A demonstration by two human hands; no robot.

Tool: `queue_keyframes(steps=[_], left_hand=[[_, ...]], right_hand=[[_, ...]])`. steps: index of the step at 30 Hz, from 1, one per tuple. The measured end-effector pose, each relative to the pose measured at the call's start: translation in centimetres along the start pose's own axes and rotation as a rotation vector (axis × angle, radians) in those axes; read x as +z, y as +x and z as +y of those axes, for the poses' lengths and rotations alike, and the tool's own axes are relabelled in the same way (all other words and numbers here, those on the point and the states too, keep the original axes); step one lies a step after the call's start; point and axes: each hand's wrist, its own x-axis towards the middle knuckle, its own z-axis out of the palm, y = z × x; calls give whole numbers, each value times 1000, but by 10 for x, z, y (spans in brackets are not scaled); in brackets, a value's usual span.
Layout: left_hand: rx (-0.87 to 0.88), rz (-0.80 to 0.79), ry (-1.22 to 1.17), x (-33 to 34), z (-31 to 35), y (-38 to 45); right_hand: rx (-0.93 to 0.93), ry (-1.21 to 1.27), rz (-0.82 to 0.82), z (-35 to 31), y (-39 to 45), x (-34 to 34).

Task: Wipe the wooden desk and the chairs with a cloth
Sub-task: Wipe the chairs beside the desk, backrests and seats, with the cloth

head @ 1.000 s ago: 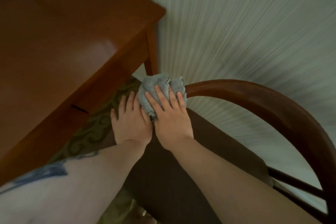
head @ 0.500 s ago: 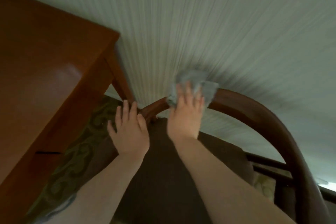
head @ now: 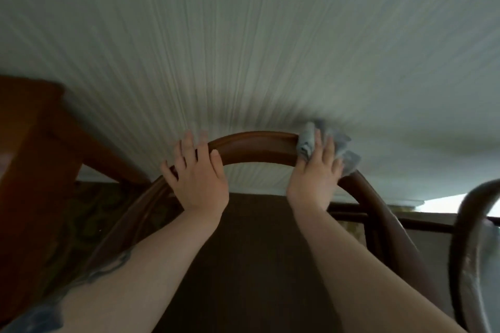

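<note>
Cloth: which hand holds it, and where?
The right hand presses the bunched cloth onto the chair's curved back rail; the left hand grips that rail bare.

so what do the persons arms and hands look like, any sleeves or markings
Both forearms are bare, with no sleeves, gloves, rings or watch in view. The left forearm carries a dark blue-grey tattoo running toward the elbow. The left hand and right hand show short, unpainted nails.

grey cloth (head: pixel 328 149), reddish-brown chair rail (head: pixel 257 147)
</note>
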Motion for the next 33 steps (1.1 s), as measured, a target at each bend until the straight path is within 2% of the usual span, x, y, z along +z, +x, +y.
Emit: queue_keyframes(steps=[3, 5, 9, 14, 17, 22, 25, 30, 33], left_hand=[[173, -113, 5, 1, 33, 4], [291, -214, 12, 0, 56, 7], [497, -369, 58, -6, 95, -6], [694, -516, 30, -28, 141, -49], [777, -529, 76, -48, 165, -65], [865, -549, 138, -81, 211, -101], [903, -547, 87, -93, 233, -135], [900, -560, 54, -97, 252, -208], [878, -581, 43, -97, 274, -258]], right_hand=[[-343, -44, -126, -18, -2, 3], [-384, -121, -157, -3, 10, -9], [-91, -157, -207, 42, 16, -42], [22, -112, -254, 70, -3, -106], [73, -81, -226, 80, -27, -151], [157, -13, -175, 115, -77, -221], [221, 34, -118, 147, -108, -245], [332, 131, -120, 200, -159, -276], [307, 133, -88, 235, -175, -306]])
